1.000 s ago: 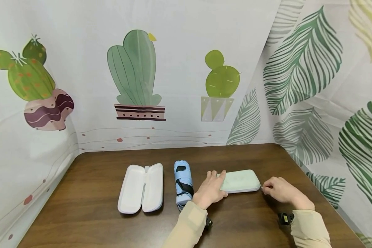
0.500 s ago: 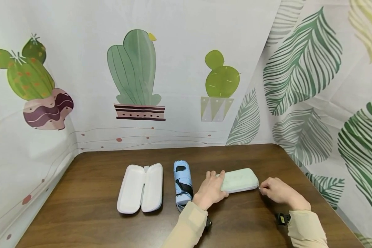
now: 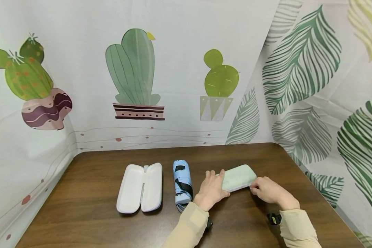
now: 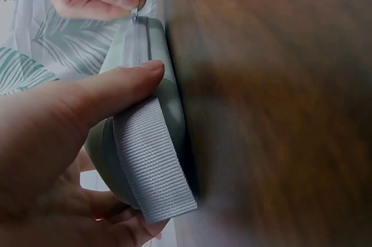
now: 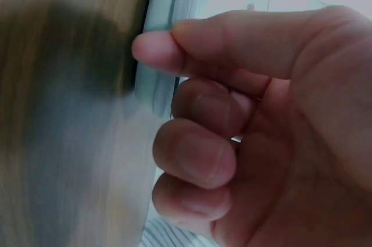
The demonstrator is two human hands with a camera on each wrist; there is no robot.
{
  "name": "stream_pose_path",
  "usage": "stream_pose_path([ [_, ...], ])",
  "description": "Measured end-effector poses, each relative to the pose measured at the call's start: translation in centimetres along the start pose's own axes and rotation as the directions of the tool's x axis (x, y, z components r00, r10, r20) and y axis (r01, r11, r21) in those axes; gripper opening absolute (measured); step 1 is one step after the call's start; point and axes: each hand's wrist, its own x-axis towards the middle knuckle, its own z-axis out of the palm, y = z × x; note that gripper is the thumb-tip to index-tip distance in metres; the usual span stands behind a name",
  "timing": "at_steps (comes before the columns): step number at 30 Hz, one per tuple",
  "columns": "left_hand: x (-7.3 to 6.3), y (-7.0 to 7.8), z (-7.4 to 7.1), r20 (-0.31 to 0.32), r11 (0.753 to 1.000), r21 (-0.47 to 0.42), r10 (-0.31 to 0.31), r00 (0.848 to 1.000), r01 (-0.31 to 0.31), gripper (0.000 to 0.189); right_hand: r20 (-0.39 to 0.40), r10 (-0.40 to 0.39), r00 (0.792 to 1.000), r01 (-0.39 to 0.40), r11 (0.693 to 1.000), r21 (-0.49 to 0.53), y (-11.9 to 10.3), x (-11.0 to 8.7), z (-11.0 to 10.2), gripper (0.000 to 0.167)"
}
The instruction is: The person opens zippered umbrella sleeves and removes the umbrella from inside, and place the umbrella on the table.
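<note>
A pale green zippered case [image 3: 239, 176] lies on the table right of centre, slanted with its right end farther back. My left hand [image 3: 210, 190] grips its left end, the thumb along the zipper side and the fingers on the opposite side. In the left wrist view, a grey webbing loop [image 4: 156, 160] hangs off that end near the thumb. My right hand [image 3: 270, 191] pinches the small zipper pull [image 4: 135, 14] near the case's right corner, the other fingers curled in. A stretch of zipper [image 4: 137, 46] shows between the two hands.
To the left, a case with a white interior [image 3: 131, 189] lies spread wide on the brown table [image 3: 86, 206]. A folded blue umbrella [image 3: 183, 177] with black straps lies between it and my left hand. A printed cloth [image 3: 179, 69] hangs behind the table.
My right hand has moved left along the case's near side with the zipper pull. The case's right end has swung away from me while my left hand stays at its left end.
</note>
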Motion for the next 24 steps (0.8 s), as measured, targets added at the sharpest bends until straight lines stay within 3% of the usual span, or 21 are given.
stream_pose_path([
  [15,0.0,0.5,0.2,-0.092,1.000,0.015,-0.026,0.995,0.028,0.087,0.017,-0.085,0.996,0.085,0.996,0.035,-2.1,1.6,1.1,0.037],
  [24,-0.1,0.5,0.1,-0.077,0.999,0.010,-0.035,0.996,0.035,0.087,0.020,-0.073,0.997,0.073,0.997,0.008,-2.5,1.6,1.4,0.037],
])
